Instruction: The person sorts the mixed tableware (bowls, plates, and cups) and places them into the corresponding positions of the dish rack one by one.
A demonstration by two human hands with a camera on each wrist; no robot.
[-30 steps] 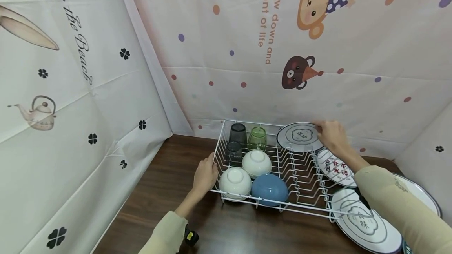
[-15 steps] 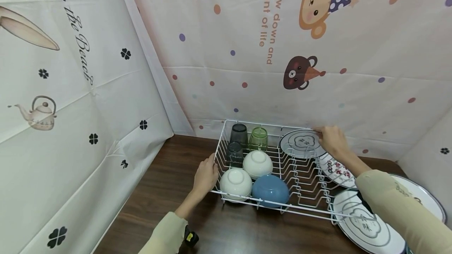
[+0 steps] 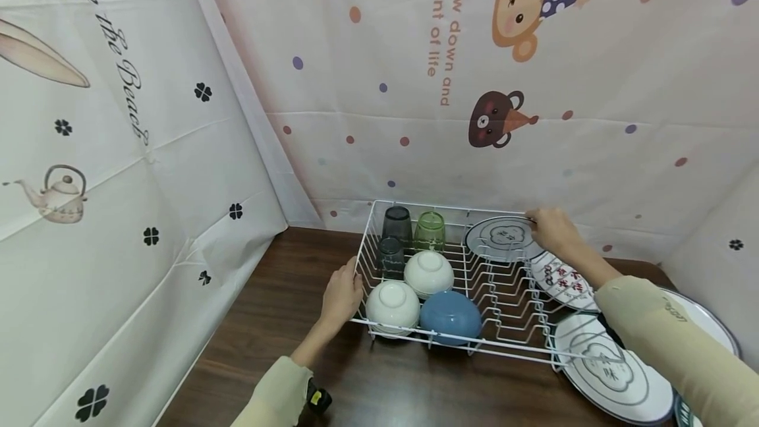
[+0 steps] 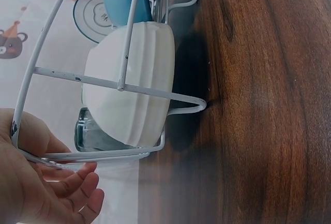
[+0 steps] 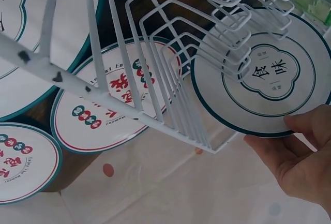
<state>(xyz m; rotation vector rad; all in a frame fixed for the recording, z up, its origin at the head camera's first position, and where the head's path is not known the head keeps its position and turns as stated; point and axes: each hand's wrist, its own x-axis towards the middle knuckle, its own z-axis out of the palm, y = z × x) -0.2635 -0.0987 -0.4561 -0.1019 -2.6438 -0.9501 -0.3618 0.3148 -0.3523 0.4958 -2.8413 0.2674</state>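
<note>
At back of white wire dish rack (image 5: 111, 102): teal-rimmed white plate (image 5: 271, 79), tilted, rack's prongs overlapping lettered face. Right hand (image 5: 302, 157) pinches plate's rim, thumb on face side, fingers behind. Left hand (image 3: 342, 292) grips wire at rack's left end, near upturned white bowl (image 3: 393, 305). Judgement: plate probably ceramic; rigid, moderately heavy, slick, liable to chip against wire. Best hold: rim edge, thumb opposing fingers, clear of prongs.

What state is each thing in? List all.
White wire dish rack: upright, left grip holding its side.
Round white dark-rimmed plate: tilted, right grip pinching its edge.
Two glossy white bowls: upside down.
Round blue bowl: apparently upside down.
Two see-through grey tumblers: standing.
See-through green tumbler: standing.
Other round white plates: face up.
</note>
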